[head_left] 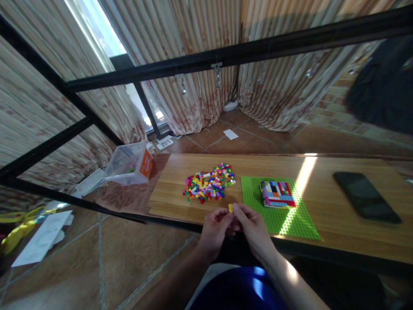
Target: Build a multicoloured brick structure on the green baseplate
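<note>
My left hand [214, 230] and my right hand [254, 226] meet at the table's near edge. Between their fingertips is a small yellow toy brick [230, 208], pinched by the right thumb and touched by the left fingers. Both hands are closed; the undersides of the fingers are hidden. To the right of them lies a green baseplate [253, 189], bearing a low block built of many-coloured bricks [277, 193] with a dark patch on top. Beyond my left hand spreads a loose pile of small coloured bricks [208, 185].
The wooden tabletop [180, 163] has a dark phone-like slab [366, 196] at its right. A clear plastic box [125, 161] with an orange label and a few bricks stands at the left. Black metal bars [200, 62] cross behind the table, before curtains [193, 26].
</note>
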Available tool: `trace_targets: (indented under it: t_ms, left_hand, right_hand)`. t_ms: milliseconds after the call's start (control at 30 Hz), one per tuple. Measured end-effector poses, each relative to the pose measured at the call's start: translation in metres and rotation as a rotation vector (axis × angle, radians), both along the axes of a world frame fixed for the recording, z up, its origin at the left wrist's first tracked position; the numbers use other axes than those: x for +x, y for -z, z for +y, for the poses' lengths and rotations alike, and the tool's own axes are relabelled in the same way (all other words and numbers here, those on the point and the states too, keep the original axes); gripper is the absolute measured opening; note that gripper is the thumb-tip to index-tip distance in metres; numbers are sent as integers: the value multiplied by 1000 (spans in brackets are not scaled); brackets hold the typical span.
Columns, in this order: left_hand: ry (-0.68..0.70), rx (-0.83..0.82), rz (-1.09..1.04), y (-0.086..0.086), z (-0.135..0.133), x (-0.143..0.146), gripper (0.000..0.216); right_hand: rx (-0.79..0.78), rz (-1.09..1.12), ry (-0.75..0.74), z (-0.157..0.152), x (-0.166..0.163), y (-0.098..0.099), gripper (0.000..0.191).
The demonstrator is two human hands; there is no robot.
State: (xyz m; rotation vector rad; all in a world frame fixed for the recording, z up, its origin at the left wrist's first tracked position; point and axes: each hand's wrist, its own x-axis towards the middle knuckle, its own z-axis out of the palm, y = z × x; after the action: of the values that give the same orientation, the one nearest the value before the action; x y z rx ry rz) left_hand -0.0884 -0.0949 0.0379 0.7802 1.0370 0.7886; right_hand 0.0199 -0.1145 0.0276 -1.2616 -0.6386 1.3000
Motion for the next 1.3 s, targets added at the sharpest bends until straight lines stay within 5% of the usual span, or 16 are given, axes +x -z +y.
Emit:
trace_targets:
  t_ms: [300, 600, 867, 1033, 1300]
  left_hand:
    - [-34, -53, -101, 0, -4, 12, 41]
    - [-69, -134, -157, 8, 5, 14, 38]
    - [-172, -36, 64, 22, 22, -8, 35]
    - [-154, 34, 198, 33, 36, -23, 33]
    - [-48, 98, 218, 41, 44, -26, 30]
  right_hand:
    - [71, -238, 83, 0, -6, 7, 43]
    - [-49, -51, 52, 10, -9, 20, 48]
    - [75, -1053, -105, 72, 15, 29, 30]
    - [63, -1141, -100, 88, 12, 38, 18]
    - [138, -1255, -33, 102, 38, 38, 29]
